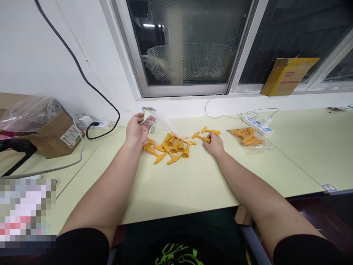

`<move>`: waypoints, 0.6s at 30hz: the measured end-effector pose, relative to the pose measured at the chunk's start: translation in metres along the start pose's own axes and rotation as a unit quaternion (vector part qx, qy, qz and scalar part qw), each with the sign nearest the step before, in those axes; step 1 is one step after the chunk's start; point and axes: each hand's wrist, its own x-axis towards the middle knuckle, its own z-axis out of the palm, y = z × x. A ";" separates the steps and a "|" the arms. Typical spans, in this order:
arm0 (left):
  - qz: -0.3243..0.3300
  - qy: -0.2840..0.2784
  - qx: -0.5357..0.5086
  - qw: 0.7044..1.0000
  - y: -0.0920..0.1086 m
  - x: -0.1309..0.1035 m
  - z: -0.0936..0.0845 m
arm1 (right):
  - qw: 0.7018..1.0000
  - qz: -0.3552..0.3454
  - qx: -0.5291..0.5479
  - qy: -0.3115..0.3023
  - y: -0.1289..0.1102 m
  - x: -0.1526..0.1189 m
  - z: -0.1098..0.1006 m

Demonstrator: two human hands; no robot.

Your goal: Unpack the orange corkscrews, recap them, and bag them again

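Observation:
My left hand (138, 129) is closed on a clear plastic bag (164, 124) with a printed blue-and-green header card (149, 109). The bag stretches to the right over a pile of yellow T-handled plastic pieces (174, 159), several with hollow, cone-shaped ends. To the right of the pile, my right hand (215, 144) has its fingers around a yellow T-handled piece (204, 138), which lies on the table. Just behind it is a second yellow T-handled piece (212, 131). The fingertips of my right hand are partly hidden.
A bagged bundle of yellow pieces (247, 137) lies on the right, by a power strip (259, 126) with a white cable. An open cardboard box (59, 134) and another power strip (100, 126) with a black cable are at left. A yellow carton (288, 77) leans against the window.

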 end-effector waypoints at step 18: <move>-0.017 -0.067 0.366 0.928 -0.034 -0.062 -0.066 | 0.990 -0.007 0.105 0.096 0.001 -0.001 -0.012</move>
